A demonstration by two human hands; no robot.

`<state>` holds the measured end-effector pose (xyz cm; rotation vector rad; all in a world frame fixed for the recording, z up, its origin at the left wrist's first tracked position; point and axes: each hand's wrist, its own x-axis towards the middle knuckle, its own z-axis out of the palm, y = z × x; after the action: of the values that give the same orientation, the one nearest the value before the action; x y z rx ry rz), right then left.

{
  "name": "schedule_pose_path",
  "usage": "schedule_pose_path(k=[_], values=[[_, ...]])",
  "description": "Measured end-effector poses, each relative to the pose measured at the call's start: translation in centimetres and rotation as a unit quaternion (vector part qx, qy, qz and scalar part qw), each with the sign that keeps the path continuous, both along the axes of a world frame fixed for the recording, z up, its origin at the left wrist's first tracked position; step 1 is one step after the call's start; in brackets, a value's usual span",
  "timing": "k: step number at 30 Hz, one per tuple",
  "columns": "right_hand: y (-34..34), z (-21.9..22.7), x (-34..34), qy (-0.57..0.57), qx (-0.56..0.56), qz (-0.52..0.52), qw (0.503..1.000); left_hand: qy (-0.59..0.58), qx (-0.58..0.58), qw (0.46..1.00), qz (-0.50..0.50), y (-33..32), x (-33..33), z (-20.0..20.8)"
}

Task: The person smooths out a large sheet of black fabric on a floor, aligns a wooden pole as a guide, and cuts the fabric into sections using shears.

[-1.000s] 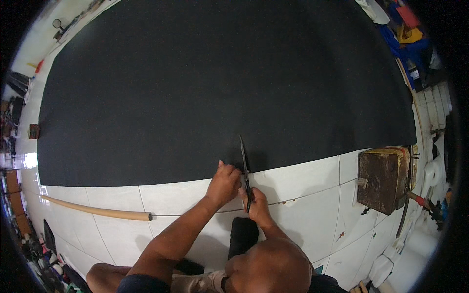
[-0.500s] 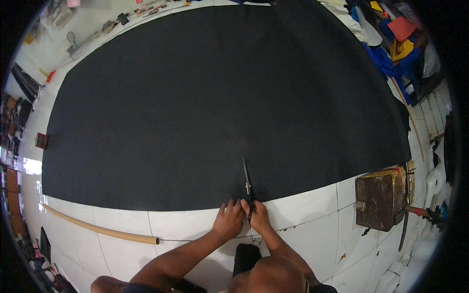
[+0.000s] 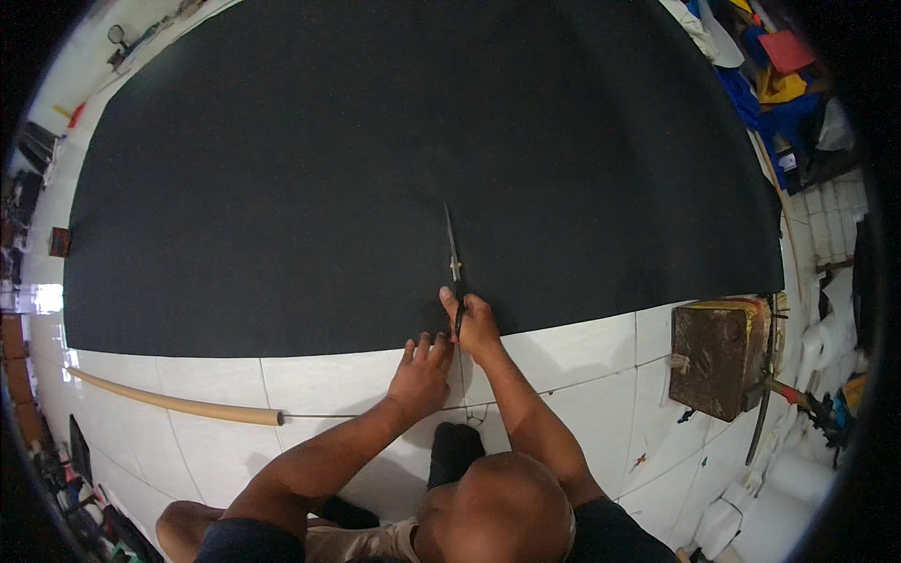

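Observation:
A broad sheet of black cloth [image 3: 282, 188] lies spread over the white tiled floor. In my right hand [image 3: 479, 330] is a pair of scissors [image 3: 454, 265], its fingers wrapped round the dark handles at the sheet's near edge. The metal blades look nearly closed and point away from me over the cloth; whether they are cutting into it I cannot tell. My left hand [image 3: 422, 375] rests just left of the handles, fingers stretched out with their tips at the cloth's edge. It holds nothing that I can see.
A long cardboard tube [image 3: 188, 405] lies at the near left, a thin rod reaching from its end. To the right stands a dark brown block [image 3: 713, 361]. A small brown box [image 3: 60, 242] sits at the sheet's left edge. Coloured materials [image 3: 784, 84] are heaped at far right.
The view has tilted, so everything sits higher in the picture. My right hand has pushed the scissors forward over the cloth, away from my left hand, which stays near the edge.

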<state>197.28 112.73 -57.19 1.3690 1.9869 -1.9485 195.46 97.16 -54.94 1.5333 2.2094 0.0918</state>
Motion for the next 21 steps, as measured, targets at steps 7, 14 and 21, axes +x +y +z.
schedule_pose_path(k=[7, 14, 21], values=[[0.3, -0.5, -0.6, 0.015, 0.032, -0.002, 0.999, -0.014, -0.017, 1.000, 0.006, 0.1, -0.1, 0.0], [2.7, 0.2, -5.2, 0.048, 0.000, -0.026, 0.999, -0.016, -0.046, 0.999, -0.003, 0.3, -0.2, 0.6], [7.1, -0.5, -11.5, 0.044, -0.001, -0.022, 0.999, -0.013, -0.076, 0.997, -0.019, 0.8, -0.5, 1.0]])
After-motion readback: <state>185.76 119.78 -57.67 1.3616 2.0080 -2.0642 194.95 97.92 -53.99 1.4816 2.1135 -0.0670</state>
